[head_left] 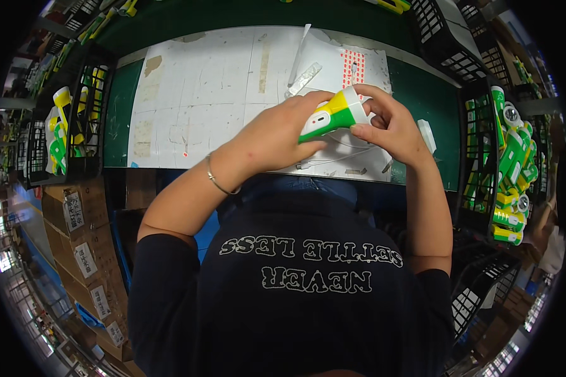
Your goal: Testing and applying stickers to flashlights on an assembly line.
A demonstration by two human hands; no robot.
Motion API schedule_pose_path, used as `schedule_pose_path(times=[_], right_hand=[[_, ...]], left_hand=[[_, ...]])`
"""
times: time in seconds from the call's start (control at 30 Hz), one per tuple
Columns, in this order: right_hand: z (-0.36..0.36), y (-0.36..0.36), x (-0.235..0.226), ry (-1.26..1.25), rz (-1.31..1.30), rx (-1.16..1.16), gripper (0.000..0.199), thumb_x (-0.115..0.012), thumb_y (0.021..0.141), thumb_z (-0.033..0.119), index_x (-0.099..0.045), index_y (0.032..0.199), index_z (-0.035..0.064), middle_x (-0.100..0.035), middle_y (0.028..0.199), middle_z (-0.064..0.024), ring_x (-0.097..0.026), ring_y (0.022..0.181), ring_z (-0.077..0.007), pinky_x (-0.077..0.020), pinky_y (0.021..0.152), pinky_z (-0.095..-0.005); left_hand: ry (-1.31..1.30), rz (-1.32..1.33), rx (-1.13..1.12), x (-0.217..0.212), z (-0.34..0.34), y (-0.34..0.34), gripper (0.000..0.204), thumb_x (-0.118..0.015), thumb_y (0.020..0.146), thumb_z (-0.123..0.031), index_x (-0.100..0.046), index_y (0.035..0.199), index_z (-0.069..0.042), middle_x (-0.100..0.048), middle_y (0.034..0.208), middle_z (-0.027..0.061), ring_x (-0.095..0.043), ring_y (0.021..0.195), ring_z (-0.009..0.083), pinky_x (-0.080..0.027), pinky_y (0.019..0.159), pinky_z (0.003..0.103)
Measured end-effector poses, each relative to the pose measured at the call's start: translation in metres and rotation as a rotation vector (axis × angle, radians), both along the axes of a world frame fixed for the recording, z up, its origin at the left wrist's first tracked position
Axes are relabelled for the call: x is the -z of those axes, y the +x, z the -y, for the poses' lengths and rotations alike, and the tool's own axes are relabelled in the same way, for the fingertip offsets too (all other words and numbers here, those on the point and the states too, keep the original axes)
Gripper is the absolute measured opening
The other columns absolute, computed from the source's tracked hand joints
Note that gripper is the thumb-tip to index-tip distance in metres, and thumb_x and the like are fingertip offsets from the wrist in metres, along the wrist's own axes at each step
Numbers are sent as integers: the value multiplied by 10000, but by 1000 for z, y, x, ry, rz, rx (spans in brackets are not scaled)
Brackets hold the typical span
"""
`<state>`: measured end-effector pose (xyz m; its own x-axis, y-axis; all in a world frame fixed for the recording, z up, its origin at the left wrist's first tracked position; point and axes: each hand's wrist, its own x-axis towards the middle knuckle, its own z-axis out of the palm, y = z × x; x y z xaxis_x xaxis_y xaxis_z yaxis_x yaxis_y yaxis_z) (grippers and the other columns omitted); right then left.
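Both my hands hold a flashlight (334, 117) above the white-covered table, lying on its side with its wide white head toward the right. Its body is yellow and green, with a white panel facing up. My left hand (282, 133) wraps around the narrow body, thumb below it. At the head's white rim, my right hand (395, 131) grips with thumb and curled fingers; some fingertips are hidden behind the rim. Beneath the hands, a thin white cable (341, 157) lies on the table. Beyond them is a sheet of red stickers (352, 63).
A folded strip of clear wrapping (305, 79) lies by the sticker sheet. Black crates of similar flashlights stand at the left (93, 107) and right (475, 157). Another black crate (446, 34) is at the far right. Cardboard boxes (75, 242) are stacked at lower left.
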<state>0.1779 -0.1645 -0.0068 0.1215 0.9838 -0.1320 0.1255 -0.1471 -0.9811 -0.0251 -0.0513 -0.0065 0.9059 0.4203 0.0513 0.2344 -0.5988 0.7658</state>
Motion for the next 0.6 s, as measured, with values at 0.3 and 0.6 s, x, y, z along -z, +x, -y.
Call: schedule_pose_path(times=[0.3,0.6], right_hand=[[13,16,17,121,-111,60,732,-751,684,98,-395,1314,-5,-572,974,-37,-313,554,7,-305,509,-141],[1,-7,33,93,-163,-12,720,-748,679,60,-409,1313,30,-506,993,-19,-298,536,3,-294,500,-137]], left_hand=[[242,-219,40,-17,-29,-49,435,-638,714,-96,-511,1127,-48,-592,1038,153,-575,948,316,-472,822,363],[131,-233,83,-8,-18,-28,466,-625,703,-91,-493,1147,-44,-605,1013,155,-595,900,314,-483,795,366]])
